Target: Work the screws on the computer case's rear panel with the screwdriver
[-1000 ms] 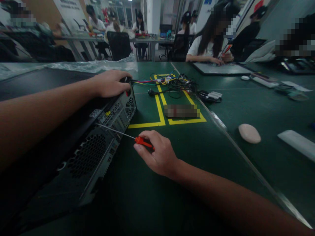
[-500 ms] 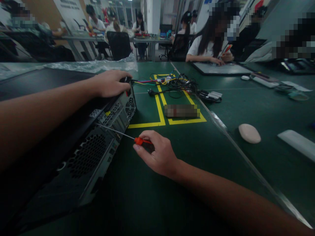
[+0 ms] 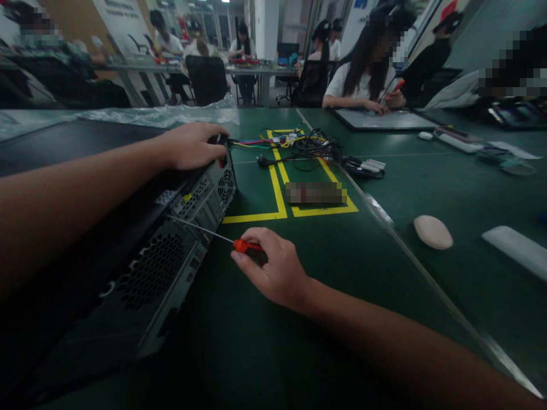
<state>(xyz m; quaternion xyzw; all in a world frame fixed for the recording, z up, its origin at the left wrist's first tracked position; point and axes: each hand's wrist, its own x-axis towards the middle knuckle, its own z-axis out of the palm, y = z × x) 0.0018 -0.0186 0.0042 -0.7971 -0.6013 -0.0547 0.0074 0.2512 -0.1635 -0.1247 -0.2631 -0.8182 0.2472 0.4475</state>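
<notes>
A black computer case [image 3: 128,250] lies on its side on the green table [image 3: 325,319], its perforated rear panel facing me. My left hand [image 3: 192,146] rests closed over the case's far top corner, near the fan grille [image 3: 225,186]. My right hand [image 3: 273,267] grips the red handle of a thin screwdriver [image 3: 213,232]. The screwdriver's shaft runs left and its tip touches the rear panel's upper edge.
Yellow tape lines [image 3: 277,193] mark boxes on the table behind the case. A tangle of coloured cables [image 3: 307,145] lies beyond them. A pale oval object [image 3: 433,232] and a white bar [image 3: 513,250] lie at the right. Clear plastic wrap [image 3: 162,114] lies behind the case. Other people sit at the far tables.
My right hand's fingers have shifted slightly on the red handle. Neither the case nor my left hand has moved.
</notes>
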